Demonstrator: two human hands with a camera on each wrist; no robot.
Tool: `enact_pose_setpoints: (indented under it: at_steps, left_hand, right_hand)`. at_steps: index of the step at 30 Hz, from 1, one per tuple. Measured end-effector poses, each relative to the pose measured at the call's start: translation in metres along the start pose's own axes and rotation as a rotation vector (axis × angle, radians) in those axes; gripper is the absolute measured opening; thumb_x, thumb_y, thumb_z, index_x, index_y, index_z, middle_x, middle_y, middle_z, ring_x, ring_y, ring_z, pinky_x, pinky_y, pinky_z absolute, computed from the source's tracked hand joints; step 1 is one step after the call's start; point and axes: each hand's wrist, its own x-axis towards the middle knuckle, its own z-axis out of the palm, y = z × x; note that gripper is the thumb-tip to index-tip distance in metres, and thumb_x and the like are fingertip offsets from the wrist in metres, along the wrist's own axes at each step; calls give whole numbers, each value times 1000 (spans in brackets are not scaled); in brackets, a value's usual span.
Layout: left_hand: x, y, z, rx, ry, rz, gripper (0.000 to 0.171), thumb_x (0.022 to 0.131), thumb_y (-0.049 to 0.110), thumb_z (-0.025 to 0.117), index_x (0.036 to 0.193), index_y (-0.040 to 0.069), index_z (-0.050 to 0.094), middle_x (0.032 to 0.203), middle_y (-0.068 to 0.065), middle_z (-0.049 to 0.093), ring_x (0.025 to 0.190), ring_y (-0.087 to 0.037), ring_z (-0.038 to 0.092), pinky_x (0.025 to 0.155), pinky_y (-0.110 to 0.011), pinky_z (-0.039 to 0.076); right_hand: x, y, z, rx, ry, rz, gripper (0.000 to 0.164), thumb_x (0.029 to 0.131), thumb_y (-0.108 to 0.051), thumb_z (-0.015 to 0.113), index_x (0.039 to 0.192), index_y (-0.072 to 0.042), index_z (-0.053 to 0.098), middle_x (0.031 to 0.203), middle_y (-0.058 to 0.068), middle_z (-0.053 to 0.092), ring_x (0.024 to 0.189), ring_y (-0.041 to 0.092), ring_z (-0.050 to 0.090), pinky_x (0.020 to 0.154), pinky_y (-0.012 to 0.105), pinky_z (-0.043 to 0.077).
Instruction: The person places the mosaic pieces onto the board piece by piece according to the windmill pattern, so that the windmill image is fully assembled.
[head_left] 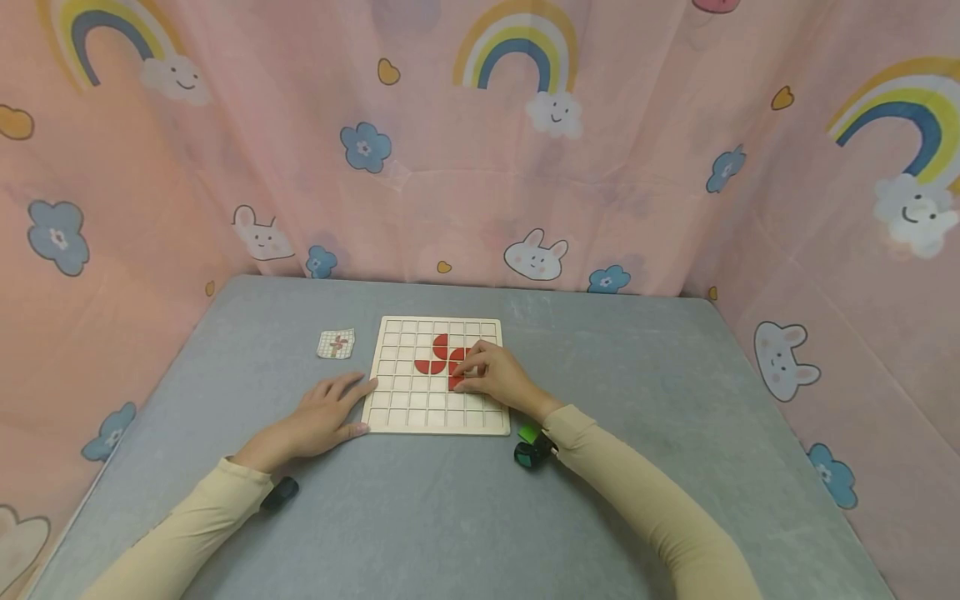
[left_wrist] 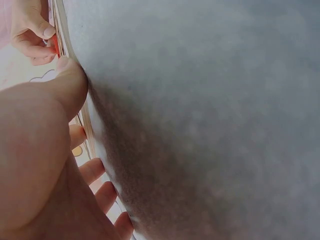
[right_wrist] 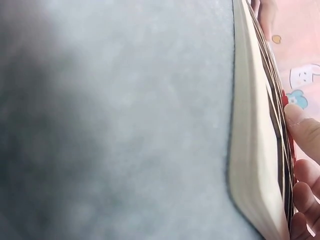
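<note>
Pink cloth (head_left: 435, 212), covered in cartoon prints (head_left: 534, 257), hangs round the place on the three sides I can see. Within it spreads the tabletop (head_left: 405, 517), a mottled grey. A pale gridded board (head_left: 420, 402) lies flat on it, towards the far edge.

The left hand (head_left: 326, 417) grasps nothing; its fingers are loosely spread, with a fingertip and the thumb against the board's left edge. That makes a decent brace, and I'd keep it light but firm so the grid can't skate. The right hand (head_left: 501, 379) arches over the board's right side.

Left of the board and apart from it lies a paper card (head_left: 330, 346) with a small patterned grid, worth a glance for which way each curve faces.

As I see it, the right fingers pinch a red piece (head_left: 454, 384) at the middle of the board. I'd line its square corner up with the cell, lower it level, press with one fingertip, then lift straight up, so the neighbouring red quarter-rounds (head_left: 441, 346) aren't nudged.
</note>
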Motion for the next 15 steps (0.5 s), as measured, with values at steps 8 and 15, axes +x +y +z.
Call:
enact_pose_setpoints:
  at_steps: [8, 15]
  left_hand:
    - [1, 5, -3, 26, -26, -31, 67, 105, 33, 67, 160, 3, 42, 162, -30, 34, 141, -56, 39, 110, -74, 33]
    - [1, 4, -2, 32, -24, -27, 68, 105, 33, 68, 160, 3, 43, 162, -30, 34, 140, -56, 39, 109, -74, 34]
  right_hand:
    - [0, 2, 0, 8, 2, 0, 19, 87, -18, 90, 104, -11, 85, 101, 2, 65, 81, 11, 54, 73, 26, 46]
    - [-1, 3, 0, 12, 8, -11, 17, 88, -17, 89, 104, -11, 85, 101, 2, 66, 81, 12, 55, 74, 26, 47]
